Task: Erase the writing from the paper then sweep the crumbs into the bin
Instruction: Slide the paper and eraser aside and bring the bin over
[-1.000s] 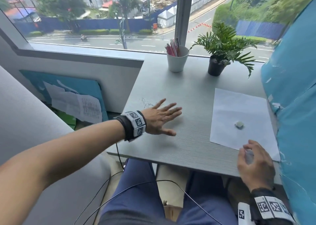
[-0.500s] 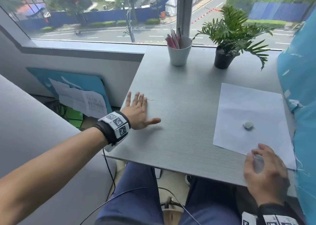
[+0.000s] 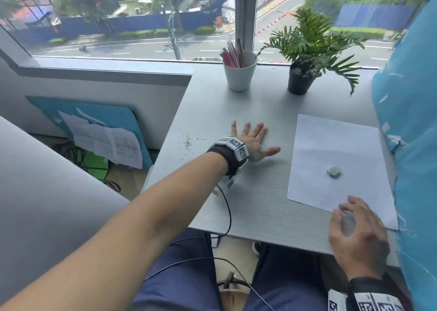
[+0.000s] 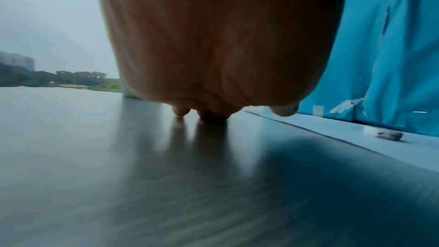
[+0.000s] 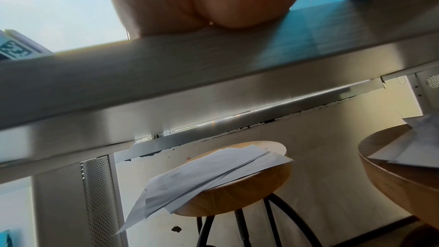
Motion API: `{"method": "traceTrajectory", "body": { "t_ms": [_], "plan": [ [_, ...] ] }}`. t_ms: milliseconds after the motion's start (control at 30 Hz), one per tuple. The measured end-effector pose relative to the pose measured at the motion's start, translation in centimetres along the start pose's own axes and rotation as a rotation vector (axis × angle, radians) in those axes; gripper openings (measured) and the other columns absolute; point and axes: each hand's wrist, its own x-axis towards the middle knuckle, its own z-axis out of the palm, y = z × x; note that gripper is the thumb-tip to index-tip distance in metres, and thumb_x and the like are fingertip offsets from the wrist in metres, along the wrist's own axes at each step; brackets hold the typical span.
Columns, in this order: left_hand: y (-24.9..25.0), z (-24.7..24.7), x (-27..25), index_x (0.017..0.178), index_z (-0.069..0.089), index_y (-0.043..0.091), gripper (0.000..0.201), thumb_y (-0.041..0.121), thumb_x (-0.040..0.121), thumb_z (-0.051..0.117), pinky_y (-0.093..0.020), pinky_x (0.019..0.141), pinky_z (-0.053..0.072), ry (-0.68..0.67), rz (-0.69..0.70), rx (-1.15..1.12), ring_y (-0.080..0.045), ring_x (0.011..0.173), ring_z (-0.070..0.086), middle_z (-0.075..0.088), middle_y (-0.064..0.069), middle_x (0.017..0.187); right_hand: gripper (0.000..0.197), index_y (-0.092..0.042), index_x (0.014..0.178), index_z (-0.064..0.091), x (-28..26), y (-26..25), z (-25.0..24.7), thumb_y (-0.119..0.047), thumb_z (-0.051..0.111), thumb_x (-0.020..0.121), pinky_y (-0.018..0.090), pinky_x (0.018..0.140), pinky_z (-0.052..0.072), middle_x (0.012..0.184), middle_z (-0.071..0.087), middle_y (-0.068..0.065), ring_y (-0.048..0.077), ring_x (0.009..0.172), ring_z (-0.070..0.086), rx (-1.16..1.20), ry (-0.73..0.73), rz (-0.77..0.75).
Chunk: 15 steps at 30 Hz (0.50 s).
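My left hand [image 3: 251,142] lies flat on the grey table [image 3: 248,206], fingers straight and spread, thumb out toward the paper [image 3: 335,145]. My right hand [image 3: 357,232] rests at the table's near edge with loosely bent fingers on the paper's near corner, gripping nothing. The white sheet lies flat to my right and looks blank. A small eraser [image 3: 334,171] sits on it. Dark crumbs [image 3: 187,142] lie scattered near the table's left edge, beside my left wrist. No bin shows in any view.
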Motion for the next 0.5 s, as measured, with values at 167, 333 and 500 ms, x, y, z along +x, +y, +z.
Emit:
{"method": "traceTrajectory", "body": {
  "t_ms": [167,333,500],
  "plan": [
    [-6.2,1.0,-3.3,0.157,-0.014,0.021,0.100,0.086,0.084,0.008,-0.065,0.109,-0.025,0.021,-0.152,0.045,-0.024,0.151,-0.018,-0.020,0.003,0.164,0.032,-0.010,0.098,0.065,0.0,0.0,-0.1,-0.034,0.048,0.085,0.044,0.092,0.048,0.123,0.064,0.007,0.031,0.106,0.059,0.011,0.009,-0.002],
    [-9.5,0.7,-6.0,0.156,-0.007,0.001,0.124,0.093,0.074,0.005,-0.064,0.106,-0.028,-0.028,-0.492,0.091,-0.031,0.151,-0.015,-0.011,-0.017,0.164,0.031,-0.010,0.097,0.064,0.1,-0.2,-0.1,-0.033,0.047,0.086,0.043,0.092,0.047,0.123,0.064,0.007,0.032,0.106,0.059,0.014,0.003,0.005],
    [-5.9,0.9,-5.1,0.158,-0.009,0.011,0.111,0.088,0.082,0.015,-0.066,0.106,-0.027,0.119,-0.158,0.077,-0.031,0.150,-0.021,-0.016,-0.006,0.165,0.027,-0.012,0.097,0.063,0.0,0.0,0.1,-0.032,0.049,0.087,0.043,0.091,0.047,0.124,0.064,0.007,0.032,0.106,0.058,0.003,0.002,0.002]
  ]
}}
